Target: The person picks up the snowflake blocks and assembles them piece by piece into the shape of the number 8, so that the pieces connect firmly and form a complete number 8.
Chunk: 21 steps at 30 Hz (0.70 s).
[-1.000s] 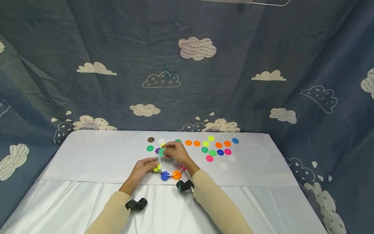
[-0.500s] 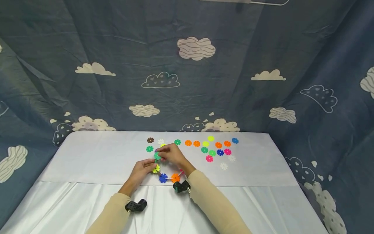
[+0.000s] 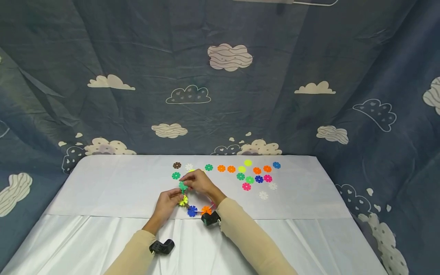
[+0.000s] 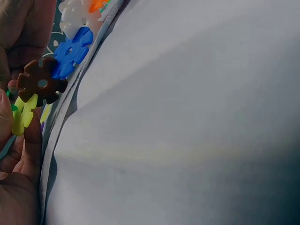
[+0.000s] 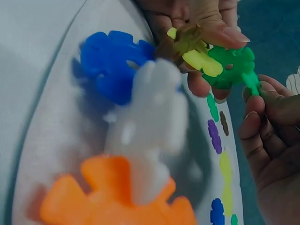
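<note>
A chain of slotted plastic flower discs hangs together edge to edge near the table's front. My left hand [image 3: 166, 206] pinches its left end, around a green disc [image 5: 229, 65] beside a yellow disc [image 4: 23, 115]. Along the chain follow a brown disc [image 4: 42, 82], a blue disc [image 3: 192, 211], a white disc [image 5: 154, 98] and an orange disc [image 3: 206, 210]. Between thumb and fingers, my right hand [image 3: 201, 182] pinches another green disc [image 5: 251, 82]. Its edge meets the first green disc; how far their slots engage cannot be seen. My right forearm partly covers the chain's far end.
Loose discs lie flat on the white table [image 3: 113, 187]: a brown one [image 3: 177, 165], a green one [image 3: 208, 167], a pink one [image 3: 246, 186], a white one [image 3: 263, 195] and several others. A dark cloud-print curtain [image 3: 192, 122] stands behind.
My right hand has moved left and nearer me, bringing its green disc to the chain's end at my left hand. The chain has shifted slightly towards me.
</note>
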### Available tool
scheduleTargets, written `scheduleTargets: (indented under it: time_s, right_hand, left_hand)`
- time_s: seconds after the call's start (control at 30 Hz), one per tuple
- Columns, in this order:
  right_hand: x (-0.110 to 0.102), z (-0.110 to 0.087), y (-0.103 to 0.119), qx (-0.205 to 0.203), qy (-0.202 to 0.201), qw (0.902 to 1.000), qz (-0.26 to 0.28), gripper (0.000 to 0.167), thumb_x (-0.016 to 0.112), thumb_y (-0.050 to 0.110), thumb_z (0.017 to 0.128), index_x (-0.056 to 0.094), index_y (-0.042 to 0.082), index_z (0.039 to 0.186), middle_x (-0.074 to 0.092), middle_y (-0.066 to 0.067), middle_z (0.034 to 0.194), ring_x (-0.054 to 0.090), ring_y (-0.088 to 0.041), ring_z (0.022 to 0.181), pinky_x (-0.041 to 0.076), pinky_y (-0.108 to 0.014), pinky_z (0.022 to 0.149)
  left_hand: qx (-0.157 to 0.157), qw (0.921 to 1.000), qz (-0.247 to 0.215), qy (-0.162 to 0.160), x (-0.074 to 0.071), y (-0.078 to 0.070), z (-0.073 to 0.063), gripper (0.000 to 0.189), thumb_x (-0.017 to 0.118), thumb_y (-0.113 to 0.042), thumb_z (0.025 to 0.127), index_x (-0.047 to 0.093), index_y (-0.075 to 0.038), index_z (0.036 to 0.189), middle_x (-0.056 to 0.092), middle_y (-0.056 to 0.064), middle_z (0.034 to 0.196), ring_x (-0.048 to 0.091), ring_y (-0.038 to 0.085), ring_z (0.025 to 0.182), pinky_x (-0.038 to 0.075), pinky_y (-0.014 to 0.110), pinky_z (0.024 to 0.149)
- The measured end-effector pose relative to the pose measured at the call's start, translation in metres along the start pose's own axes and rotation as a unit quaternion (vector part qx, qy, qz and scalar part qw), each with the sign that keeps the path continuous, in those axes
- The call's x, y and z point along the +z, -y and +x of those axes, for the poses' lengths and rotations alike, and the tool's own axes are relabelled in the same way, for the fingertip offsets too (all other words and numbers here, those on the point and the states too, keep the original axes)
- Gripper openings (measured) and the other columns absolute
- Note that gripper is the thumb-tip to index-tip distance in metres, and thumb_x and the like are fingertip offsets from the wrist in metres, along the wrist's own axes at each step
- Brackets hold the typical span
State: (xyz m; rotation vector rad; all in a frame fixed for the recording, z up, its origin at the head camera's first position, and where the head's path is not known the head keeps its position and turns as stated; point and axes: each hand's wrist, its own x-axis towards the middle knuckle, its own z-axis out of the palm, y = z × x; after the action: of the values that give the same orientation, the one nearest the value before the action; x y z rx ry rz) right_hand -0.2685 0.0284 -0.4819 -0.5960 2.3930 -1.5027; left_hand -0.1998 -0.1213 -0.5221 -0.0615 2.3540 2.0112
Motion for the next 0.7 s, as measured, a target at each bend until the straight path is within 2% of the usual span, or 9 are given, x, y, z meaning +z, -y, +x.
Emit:
scheduleTargets:
  time_s: [0.1,0.27,0.4,0.47,0.53,0.7]
  right_hand:
    - [-0.0002,-0.0007,0.0019,0.004,0.005,0.9998,-0.02,0.015,0.062,-0.003,0.091,0.073,-0.001,0.101,0.07,-0.009,0.084,0.056,-0.017,0.058,0.043,-0.017,0.051]
    - [0.0,-0.0031,0.0035,0.004,0.011,0.9988,-0.047,0.016,0.063,-0.001,0.091,0.073,0.001,0.103,0.07,-0.006,0.087,0.056,-0.012,0.057,0.044,-0.017,0.05]
    - [0.0003,-0.0048,0.0004,0.004,-0.001,0.9978,-0.066,0.016,0.063,0.001,0.091,0.073,0.003,0.104,0.068,-0.005,0.088,0.055,-0.01,0.055,0.042,-0.016,0.049]
    - [0.0004,-0.0058,-0.0018,0.005,-0.009,0.9981,-0.061,0.017,0.063,0.001,0.092,0.073,0.003,0.105,0.067,-0.005,0.087,0.054,-0.008,0.055,0.042,-0.016,0.049]
    - [0.0004,-0.0061,-0.0031,0.007,-0.015,0.9991,-0.04,0.016,0.063,0.001,0.092,0.071,0.001,0.105,0.065,-0.004,0.083,0.054,-0.009,0.054,0.043,-0.017,0.05]
    - [-0.0003,-0.0046,-0.0034,0.012,-0.015,0.9996,0.019,0.011,0.064,-0.003,0.089,0.068,-0.004,0.099,0.064,-0.007,0.078,0.055,-0.011,0.055,0.047,-0.019,0.051]
  left_hand:
    - [0.005,1.0,0.008,0.003,0.0008,0.0002,-0.0012,0.03,0.059,0.005,0.091,0.056,0.02,0.117,0.064,0.03,0.109,0.065,0.022,0.096,0.052,0.015,0.077]
    - [0.002,0.9996,0.029,-0.002,0.0021,0.0019,-0.0012,0.027,0.06,0.004,0.091,0.059,0.017,0.115,0.065,0.028,0.111,0.064,0.027,0.1,0.053,0.018,0.079]
    - [-0.006,0.999,0.045,0.002,0.003,0.0028,0.0006,0.027,0.061,-0.001,0.092,0.062,0.013,0.116,0.065,0.025,0.113,0.063,0.028,0.105,0.053,0.024,0.085]
    - [-0.009,0.999,0.042,0.01,0.0018,0.0025,0.0016,0.029,0.062,-0.002,0.092,0.061,0.013,0.117,0.065,0.025,0.113,0.062,0.028,0.106,0.053,0.028,0.088]
    - [-0.013,0.9992,0.031,0.023,-0.0006,0.0025,0.003,0.032,0.063,-0.002,0.091,0.059,0.014,0.119,0.065,0.025,0.113,0.065,0.023,0.102,0.053,0.026,0.086]
    - [-0.015,0.9996,0.005,0.022,-0.0034,0.004,0.0052,0.036,0.068,0.001,0.085,0.059,0.015,0.118,0.067,0.025,0.108,0.065,0.009,0.084,0.053,0.016,0.072]
